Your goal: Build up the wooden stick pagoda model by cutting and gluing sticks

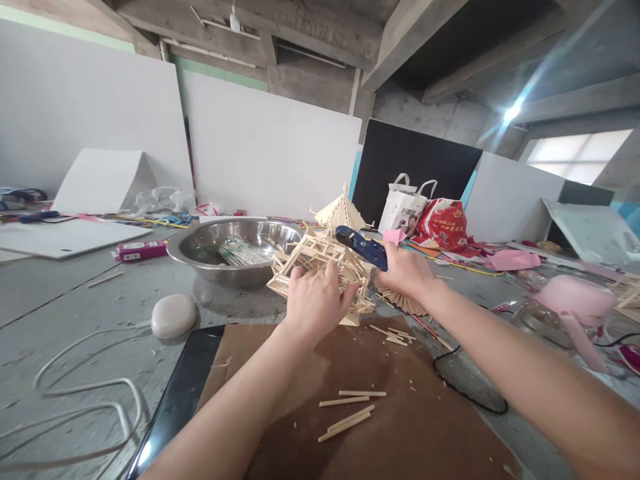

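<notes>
Though messy, tabletop (37,303) under concrete beams (423,37); left hand (315,300) spread over stick model (320,249), right hand (406,270) round blue tool (367,249).

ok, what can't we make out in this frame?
All head view:
Stick model beneath the left hand: covered by it.
Blue tool, grip end: hidden inside the right hand.
Purple object: cut off by right edge.
Red bag, finer print: too small.

one metal bowl (235,272), one magenta box (142,251) left of it, one pale device (174,316) in front of it, one stick model (320,255) beside it, one blue tool (367,249) and two bags (443,227) right of it, four longer sticks (350,423) front right
</notes>
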The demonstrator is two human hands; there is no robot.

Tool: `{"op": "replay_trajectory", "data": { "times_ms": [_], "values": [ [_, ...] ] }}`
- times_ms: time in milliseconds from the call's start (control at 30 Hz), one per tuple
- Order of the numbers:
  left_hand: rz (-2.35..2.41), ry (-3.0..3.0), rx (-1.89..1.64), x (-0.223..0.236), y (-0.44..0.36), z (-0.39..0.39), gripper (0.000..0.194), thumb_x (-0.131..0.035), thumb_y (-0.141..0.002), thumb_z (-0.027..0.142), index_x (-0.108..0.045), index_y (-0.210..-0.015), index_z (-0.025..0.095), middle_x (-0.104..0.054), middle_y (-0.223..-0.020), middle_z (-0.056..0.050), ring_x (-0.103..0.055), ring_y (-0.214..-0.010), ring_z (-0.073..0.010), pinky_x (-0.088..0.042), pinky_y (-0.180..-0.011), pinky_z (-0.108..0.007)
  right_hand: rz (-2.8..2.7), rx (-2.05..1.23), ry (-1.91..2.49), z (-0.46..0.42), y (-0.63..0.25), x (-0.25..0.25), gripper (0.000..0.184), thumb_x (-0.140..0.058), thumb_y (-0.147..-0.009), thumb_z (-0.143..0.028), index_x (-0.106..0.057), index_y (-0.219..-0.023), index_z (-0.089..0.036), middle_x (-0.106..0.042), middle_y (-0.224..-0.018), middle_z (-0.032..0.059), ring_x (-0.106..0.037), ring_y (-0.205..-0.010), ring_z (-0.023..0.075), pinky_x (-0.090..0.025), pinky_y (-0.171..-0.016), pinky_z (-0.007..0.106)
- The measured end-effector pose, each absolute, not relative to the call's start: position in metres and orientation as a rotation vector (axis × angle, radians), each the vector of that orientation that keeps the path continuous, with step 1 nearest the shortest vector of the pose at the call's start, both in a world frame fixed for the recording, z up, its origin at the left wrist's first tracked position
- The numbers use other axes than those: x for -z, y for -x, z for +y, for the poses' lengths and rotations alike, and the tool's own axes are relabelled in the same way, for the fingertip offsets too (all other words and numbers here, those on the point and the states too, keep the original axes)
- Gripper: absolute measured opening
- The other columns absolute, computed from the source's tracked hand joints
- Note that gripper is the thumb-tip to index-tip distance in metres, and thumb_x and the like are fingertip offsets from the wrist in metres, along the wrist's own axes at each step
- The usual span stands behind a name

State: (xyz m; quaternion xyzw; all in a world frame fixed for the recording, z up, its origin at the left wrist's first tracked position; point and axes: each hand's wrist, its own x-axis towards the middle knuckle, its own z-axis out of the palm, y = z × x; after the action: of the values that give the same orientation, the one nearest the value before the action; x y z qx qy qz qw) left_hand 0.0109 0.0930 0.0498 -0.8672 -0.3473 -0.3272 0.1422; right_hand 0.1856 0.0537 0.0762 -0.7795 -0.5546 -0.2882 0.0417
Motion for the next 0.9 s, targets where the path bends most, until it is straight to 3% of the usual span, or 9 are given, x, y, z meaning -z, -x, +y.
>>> {"op": "replay_trajectory", "data": {
  "times_ms": [200,367,567,833,900],
  "values": [
    [-0.989,2.491,0.941,-0.048,-0.011,0.095,0.046,-0.028,-0.080,0.048,-0.050,-0.097,0.012,-0.063,-0.066,-0.008,-0.059,-0.062,-0.0237,-0.029,-0.068,-0.036,-1.683,0.890,2.404,0.054,-0.186,-0.076,0.046,-0.039,-0.075,-0.046,-0.044,-0.104,-0.011,-0.063,-0.088,0.0149,-0.060,-0.074,0.0251,-0.040,-0.059,0.030],
    [-0.990,2.533,0.966,-0.048,-0.011,0.095,0.048,-0.026,-0.080,0.050,-0.051,-0.094,0.011,-0.063,-0.064,-0.009,-0.058,-0.061,-0.0239,-0.029,-0.069,-0.036,-1.658,0.835,2.448,0.052,-0.183,-0.075,0.041,-0.040,-0.076,-0.041,-0.045,-0.104,-0.012,-0.064,-0.080,0.0134,-0.060,-0.072,0.0257,-0.040,-0.059,0.030],
    [-0.992,2.566,1.016,-0.049,-0.010,0.095,0.049,-0.027,-0.079,0.052,-0.051,-0.095,0.012,-0.063,-0.065,-0.009,-0.058,-0.063,-0.0242,-0.029,-0.070,-0.037,-1.549,0.715,2.370,0.045,-0.188,-0.081,0.041,-0.044,-0.073,-0.033,-0.042,-0.108,-0.012,-0.062,-0.084,0.0116,-0.059,-0.074,0.0240,-0.039,-0.061,0.029],
    [-1.108,2.567,0.999,-0.053,-0.010,0.095,0.048,-0.025,-0.080,0.051,-0.055,-0.088,0.015,-0.061,-0.055,-0.005,-0.059,-0.058,-0.0229,-0.032,-0.069,-0.037,-1.452,0.305,2.162,0.037,-0.223,-0.073,0.028,-0.045,-0.071,-0.032,-0.048,-0.094,-0.016,-0.061,-0.078,0.0049,-0.057,-0.068,0.0177,-0.039,-0.058,0.024],
    [-1.143,2.590,1.019,-0.055,-0.008,0.096,0.047,-0.025,-0.080,0.052,-0.055,-0.086,0.017,-0.061,-0.054,-0.004,-0.058,-0.057,-0.0219,-0.033,-0.071,-0.038,-1.460,0.255,2.151,0.033,-0.226,-0.064,0.032,-0.046,-0.071,-0.035,-0.048,-0.096,-0.016,-0.061,-0.080,0.0053,-0.057,-0.071,0.0179,-0.040,-0.060,0.025]
  ]
}}
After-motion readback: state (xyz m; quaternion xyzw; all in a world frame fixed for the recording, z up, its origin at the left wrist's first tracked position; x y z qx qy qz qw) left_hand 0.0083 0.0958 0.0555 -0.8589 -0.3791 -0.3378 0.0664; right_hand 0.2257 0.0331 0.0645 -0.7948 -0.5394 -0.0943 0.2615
